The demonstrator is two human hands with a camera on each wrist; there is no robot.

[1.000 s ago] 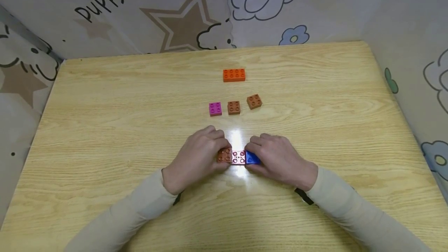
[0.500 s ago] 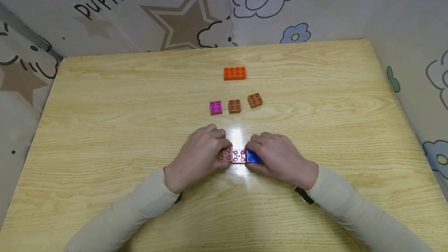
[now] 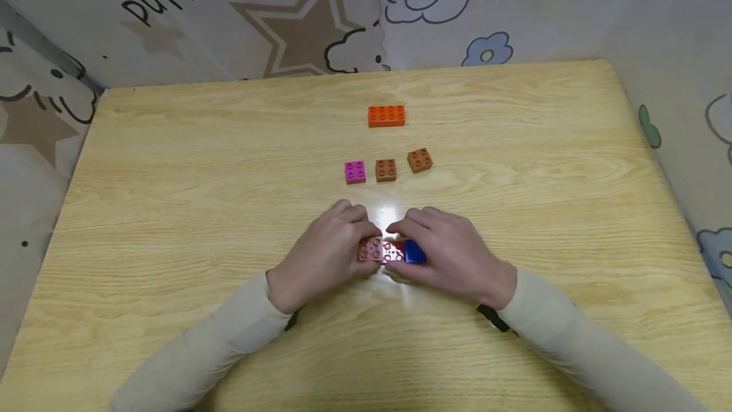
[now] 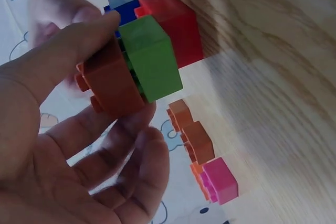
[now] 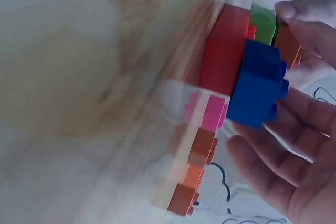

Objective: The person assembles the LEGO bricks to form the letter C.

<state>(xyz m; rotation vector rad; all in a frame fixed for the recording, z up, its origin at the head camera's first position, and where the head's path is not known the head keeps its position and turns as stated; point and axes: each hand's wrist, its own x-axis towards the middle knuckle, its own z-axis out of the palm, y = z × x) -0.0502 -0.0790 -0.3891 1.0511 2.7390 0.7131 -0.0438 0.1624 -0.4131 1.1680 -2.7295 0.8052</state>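
Note:
A small stack stands in the middle of the table: a long red brick [image 3: 394, 251] at the bottom, a green brick [image 4: 152, 59] on its left end and a blue brick [image 5: 254, 87] on its right end. Atop the green one is a brown brick [image 4: 111, 82]. My left hand [image 3: 323, 253] pinches this brown brick between thumb and fingers. Around the blue brick my right hand [image 3: 452, 256] reaches with thumb and index finger spread apart, their tips beside the red brick's studs. From above, the green brick is hidden under the brown one.
Beyond the hands a pink brick [image 3: 355, 172] and two brown bricks, one straight [image 3: 386, 170] and one turned [image 3: 420, 159], lie in a row on the wooden table [image 3: 171, 208]. Farther back lies a long orange brick [image 3: 386, 116]. Walls with printed drawings border the table.
My right hand has loosened from the blue brick, its thumb and index finger spreading and shifting left along the stack. The left hand keeps its pinch. The head view has tilted slightly.

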